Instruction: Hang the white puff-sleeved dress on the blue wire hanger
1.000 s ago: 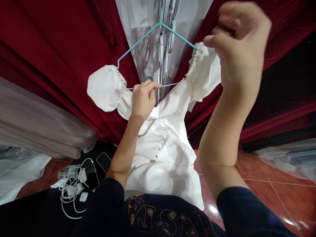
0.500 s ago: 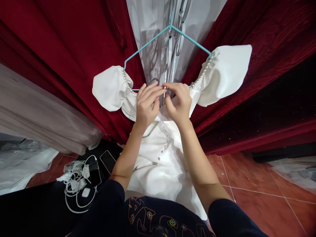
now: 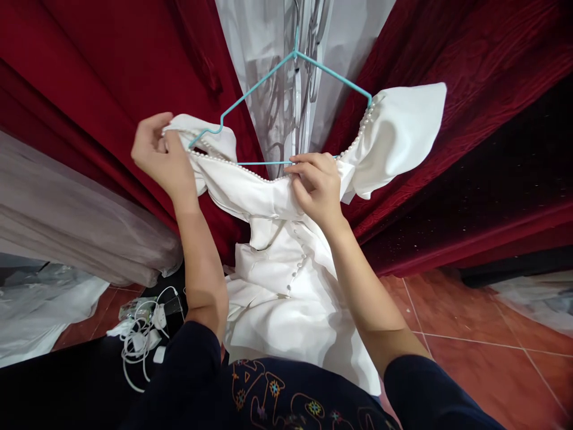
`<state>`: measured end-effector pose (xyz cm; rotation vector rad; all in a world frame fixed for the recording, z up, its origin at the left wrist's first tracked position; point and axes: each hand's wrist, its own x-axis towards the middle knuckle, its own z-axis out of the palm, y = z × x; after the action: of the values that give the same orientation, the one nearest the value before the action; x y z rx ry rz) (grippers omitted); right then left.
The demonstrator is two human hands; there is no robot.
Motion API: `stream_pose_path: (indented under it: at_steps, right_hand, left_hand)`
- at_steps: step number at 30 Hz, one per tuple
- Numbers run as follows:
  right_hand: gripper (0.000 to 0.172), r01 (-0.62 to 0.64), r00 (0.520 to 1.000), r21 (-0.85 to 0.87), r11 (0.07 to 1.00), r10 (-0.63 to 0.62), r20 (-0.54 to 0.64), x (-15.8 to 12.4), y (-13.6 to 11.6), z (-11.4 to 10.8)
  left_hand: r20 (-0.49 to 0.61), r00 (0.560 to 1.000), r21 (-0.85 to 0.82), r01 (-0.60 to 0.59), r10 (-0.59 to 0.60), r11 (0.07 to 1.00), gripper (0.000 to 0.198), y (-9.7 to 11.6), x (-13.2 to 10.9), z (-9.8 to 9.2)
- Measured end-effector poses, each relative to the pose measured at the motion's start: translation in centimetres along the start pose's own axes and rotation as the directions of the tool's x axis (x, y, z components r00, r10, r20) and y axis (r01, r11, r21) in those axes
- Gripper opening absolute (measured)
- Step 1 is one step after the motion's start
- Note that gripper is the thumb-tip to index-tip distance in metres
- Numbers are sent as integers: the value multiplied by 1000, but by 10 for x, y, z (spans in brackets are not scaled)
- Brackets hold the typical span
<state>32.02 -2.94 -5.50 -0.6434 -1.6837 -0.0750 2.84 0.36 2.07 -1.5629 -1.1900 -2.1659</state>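
Tall deep-red draped cloth [image 3: 89, 71] fills the left side and another textured deep-red drape [image 3: 483, 48] the right, their edges slanting apart around a narrow gap lined with pale grey-white material [image 3: 246, 36]; more room shows at the lower right, over glossy red tiled floor [image 3: 465, 310] with pale joints. The white puff-sleeved cloth dress [image 3: 277, 322] hangs in front of the gap, between the forearms, its skirt reaching down to the wearer's dark embroidered shirt [image 3: 273, 394]. The left hand [image 3: 161, 152] pinches the dress at its left shoulder, fingers bent over the sleeve edge; the right hand [image 3: 320, 185] has its fingers curled at mid-neckline beside the lower bar of a thin turquoise hanger [image 3: 264, 79], and whether it grips bar, cloth or both cannot be told. The hanger's right end sits in the puffed sleeve; its left end meets the pearl-like bead trim [image 3: 257, 174] near the left hand. Greyish sheer fabric [image 3: 89, 209] hangs beyond the left forearm, near a black surface [image 3: 45, 382] bearing tangled white cables [image 3: 129, 352], a dark phone [image 3: 173, 313] partly hidden by the arm, and a small white case [image 3: 159, 354]. Small round buttons [image 3: 304, 257] dot the bodice.
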Motion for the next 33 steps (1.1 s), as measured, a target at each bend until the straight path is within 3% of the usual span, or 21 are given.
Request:
stream_pose_path:
  at_steps: [2,5,8,11,14,17,19,22,24,28,31,33]
  right_hand:
    - [21,-9,1000,19,1000,9,-1,0,-3,0]
    - [21,-34,999,49,998,35,-27,0,-7,3]
    - [20,-57,997,64,996,60,-47,-1,-10,7]
    - [21,-65,997,64,996,68,-46,0,-10,9]
    - [19,-69,997,69,995,72,-34,1,-12,7]
    - [18,-43,999,67,997,41,27,2,-13,-2]
    - [19,-40,999,3,999,40,-23,3,-8,-11]
    - [28,-123,966,-125,984,90,-243,11,16,-28]
    - [41,-162,944,-152,975,108,-310,21,40,-40]
    - [26,-177,956,-110,978,145,-254,44,72,-67]
    - [12,-203,959,-14,979,196,-204,53,73,-86]
    - [9,-193,951,16,981,190,-244,56,75,-97]
  left_hand:
    - [-77,997,14,27,-25,1000,10,-9,-4,-17]
    - [-38,993,24,111,-110,994,18,-3,-42,-30]
    - [135,978,1,158,-157,987,11,33,-98,-21]
    - [291,956,-66,-16,34,998,12,78,-128,5]
    - [434,892,-31,-127,128,991,18,101,-122,29]
    - [557,824,3,-124,101,992,24,94,-107,44]
    - [586,802,-7,-133,112,991,27,84,-102,50]
    - [569,814,26,-163,119,986,31,75,-104,55]
    - [573,812,65,-183,114,981,32,76,-107,55]
    - [568,814,65,-188,119,980,31,82,-109,53]
    - [578,809,54,-171,109,984,31,81,-106,51]
    - [589,803,56,-154,92,986,30,78,-102,50]
